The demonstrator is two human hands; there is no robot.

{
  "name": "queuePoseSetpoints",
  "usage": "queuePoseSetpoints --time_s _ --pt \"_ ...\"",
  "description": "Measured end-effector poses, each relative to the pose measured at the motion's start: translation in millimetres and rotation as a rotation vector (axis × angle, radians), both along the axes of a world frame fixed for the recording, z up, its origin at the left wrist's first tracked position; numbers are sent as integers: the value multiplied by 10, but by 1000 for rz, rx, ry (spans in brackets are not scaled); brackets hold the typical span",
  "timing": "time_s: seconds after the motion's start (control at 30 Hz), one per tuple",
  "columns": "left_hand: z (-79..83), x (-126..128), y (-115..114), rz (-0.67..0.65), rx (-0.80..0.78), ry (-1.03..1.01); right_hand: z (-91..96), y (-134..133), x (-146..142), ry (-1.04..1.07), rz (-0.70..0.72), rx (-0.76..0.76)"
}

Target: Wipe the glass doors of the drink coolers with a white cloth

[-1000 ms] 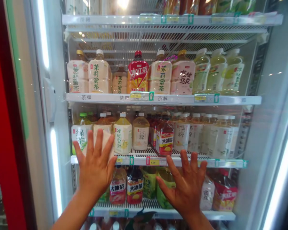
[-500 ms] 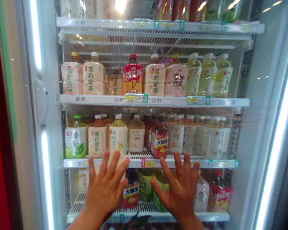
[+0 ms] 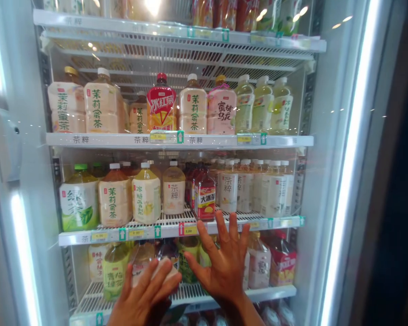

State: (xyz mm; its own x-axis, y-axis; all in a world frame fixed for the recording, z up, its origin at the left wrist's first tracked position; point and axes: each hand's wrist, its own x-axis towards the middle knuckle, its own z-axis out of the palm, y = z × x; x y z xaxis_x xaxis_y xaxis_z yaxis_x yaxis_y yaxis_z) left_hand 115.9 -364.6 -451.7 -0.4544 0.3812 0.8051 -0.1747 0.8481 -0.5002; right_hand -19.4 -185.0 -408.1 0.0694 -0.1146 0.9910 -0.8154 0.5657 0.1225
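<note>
My left hand (image 3: 139, 294), low in the head view, presses a white cloth (image 3: 171, 266) under its outstretched fingers against what looks like the glass door of a drinks cooler. Only part of the cloth shows between and beside the fingers; the rest is hidden by the hand. To its right and higher up, my right hand (image 3: 224, 262) is spread wide, palm toward the glass, holding nothing. Seen through the glass behind both hands are a red-labelled tea bottle (image 3: 205, 194) and a green tea bottle (image 3: 114, 271).
Rows of bottled drinks stand on white wire shelves, among them a pink-labelled bottle (image 3: 221, 108) on the upper shelf (image 3: 177, 140). A door handle (image 3: 8, 140) is at left. Bright light strips (image 3: 350, 149) run down both sides. Reflected lights dot the glass.
The view has shifted, so the shelves sit further left. My left hand has moved down with the cloth, uncovering the middle shelf's edge. My right hand stays spread, now left of where it was.
</note>
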Motion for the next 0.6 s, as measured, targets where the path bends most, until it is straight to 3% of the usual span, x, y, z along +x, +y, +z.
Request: queuePoseSetpoints --time_s 0.03,0.07,0.1,0.2,0.27,0.33,0.43,0.47,0.53,0.6 --pt "-93 19 -20 -17 -19 -11 -2 -6 -2 1 10 -12" --pt "-85 31 -34 -35 -35 -18 -4 -13 -4 0 21 -27" --pt "19 34 -42 -45 -44 -21 -7 -19 -6 -4 33 -39" --pt "593 -24 -24 -27 7 28 -14 -31 -18 -13 52 -57" --pt "780 -75 13 -14 77 86 -16 -29 -29 -4 41 -47" --pt "594 -88 51 -19 109 102 -16 -21 -37 10 26 -39" --pt "-24 -35 72 -36 115 41 -23 -12 -40 9 24 -39" --pt "-157 -11 65 -43 105 22 -28 -11 -38 4 26 -39" --pt "-149 20 32 -50 97 14 -37 -13 -35 -3 27 -38" --pt "157 17 -14 -49 105 52 -38 -17 -32 -7 25 -39"
